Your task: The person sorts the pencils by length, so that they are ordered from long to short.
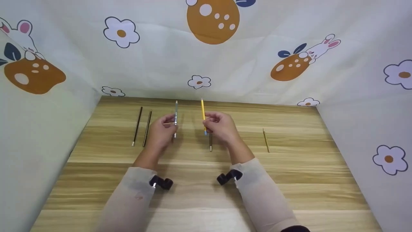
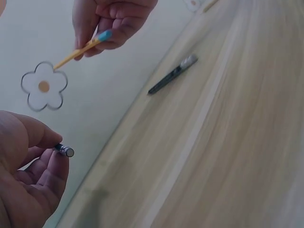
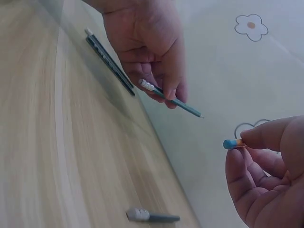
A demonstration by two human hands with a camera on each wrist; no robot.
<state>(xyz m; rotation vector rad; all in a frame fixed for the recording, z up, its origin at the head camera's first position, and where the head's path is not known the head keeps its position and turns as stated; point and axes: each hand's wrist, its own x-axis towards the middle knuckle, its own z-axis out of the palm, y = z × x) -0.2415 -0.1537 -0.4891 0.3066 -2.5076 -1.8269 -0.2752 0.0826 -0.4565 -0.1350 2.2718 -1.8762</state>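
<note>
My left hand (image 1: 162, 131) pinches a green pencil (image 1: 176, 112) between thumb and fingers, its tip pointing away and its eraser end towards me. A yellow pencil (image 1: 203, 111) with a blue end is pinched in my right hand (image 1: 222, 126), also tip away. Both pencils are held up over the table, side by side with a gap between them. In the right wrist view the green pencil (image 3: 178, 103) shows a white eraser and silver band. Below the right hand a dark pencil (image 1: 210, 141) lies on the table, its far part hidden by that hand.
Two dark pencils, one with a white eraser (image 1: 137, 125) and one beside it (image 1: 147, 129), lie left of the left hand. A short yellowish pencil (image 1: 266, 140) lies to the right. Patterned cloth (image 1: 161, 64) hangs behind and along both sides of the wooden table (image 1: 199, 199).
</note>
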